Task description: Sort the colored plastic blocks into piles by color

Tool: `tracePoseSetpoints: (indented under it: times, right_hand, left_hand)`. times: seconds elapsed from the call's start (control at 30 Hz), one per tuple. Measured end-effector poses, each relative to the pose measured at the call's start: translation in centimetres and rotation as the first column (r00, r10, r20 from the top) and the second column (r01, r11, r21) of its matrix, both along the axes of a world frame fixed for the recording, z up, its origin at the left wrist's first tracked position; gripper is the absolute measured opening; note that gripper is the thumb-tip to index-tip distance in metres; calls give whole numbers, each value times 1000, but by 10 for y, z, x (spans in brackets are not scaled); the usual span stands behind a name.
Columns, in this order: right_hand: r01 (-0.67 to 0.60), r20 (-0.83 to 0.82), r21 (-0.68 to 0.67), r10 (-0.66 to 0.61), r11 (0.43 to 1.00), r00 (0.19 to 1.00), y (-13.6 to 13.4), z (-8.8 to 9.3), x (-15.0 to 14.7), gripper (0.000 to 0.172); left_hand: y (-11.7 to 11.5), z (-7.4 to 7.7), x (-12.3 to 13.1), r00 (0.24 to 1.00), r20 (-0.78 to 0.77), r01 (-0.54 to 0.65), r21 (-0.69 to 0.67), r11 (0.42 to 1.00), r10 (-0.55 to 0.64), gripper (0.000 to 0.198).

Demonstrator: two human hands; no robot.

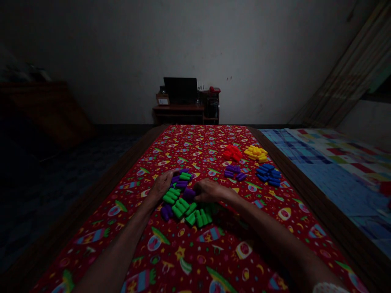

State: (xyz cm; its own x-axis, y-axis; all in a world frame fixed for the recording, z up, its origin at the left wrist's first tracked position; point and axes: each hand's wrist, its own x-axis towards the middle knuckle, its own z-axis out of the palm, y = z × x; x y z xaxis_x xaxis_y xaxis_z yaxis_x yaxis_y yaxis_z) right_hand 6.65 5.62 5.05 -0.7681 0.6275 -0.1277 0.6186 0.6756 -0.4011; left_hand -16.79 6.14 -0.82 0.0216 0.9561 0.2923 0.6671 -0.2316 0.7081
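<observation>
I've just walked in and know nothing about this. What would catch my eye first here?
Probably the bright red patterned cloth running down the middle of the dim room. On it, the left hand and right hand flank a mixed cluster of green blocks and purple blocks. Beyond the right hand, vivid red, yellow, blue and purple groups sit sorted by colour.

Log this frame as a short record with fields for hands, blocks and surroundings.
Left hand: at the left edge of the green-and-purple block pile; contact unclear
Right hand: fingertips at a purple block; grip unclear
Clusters farther right: red blocks, yellow blocks, purple blocks, blue blocks
Surface: red patterned cloth
Background: dark-screened monitor
</observation>
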Motion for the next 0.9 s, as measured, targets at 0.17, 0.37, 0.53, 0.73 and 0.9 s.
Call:
tracePoseSetpoints:
  times: [0.17,0.37,0.53,0.73,0.9]
  right_hand:
    - [48,-200,-13,-50,999,979,9,-1,13,21]
    - [120,-397,-9,-114,993,911,15,-13,11,23]
    - [144,-362,-11,-138,990,922,18,-8,14,18]
    - [272,-227,132,-238,953,944,40,14,72,19]
    - [360,-130,154,-343,920,930,58,10,122,23]
  left_hand:
    - [-2,7,2,999,-28,-39,71,997,42,62]
    - [-11,23,25,981,-78,187,153,970,-177,44]
    - [-7,19,27,977,3,209,119,971,-211,31]
    - [4,9,9,994,109,-23,124,992,9,44]
    - [3,14,13,996,90,-33,139,990,21,46]
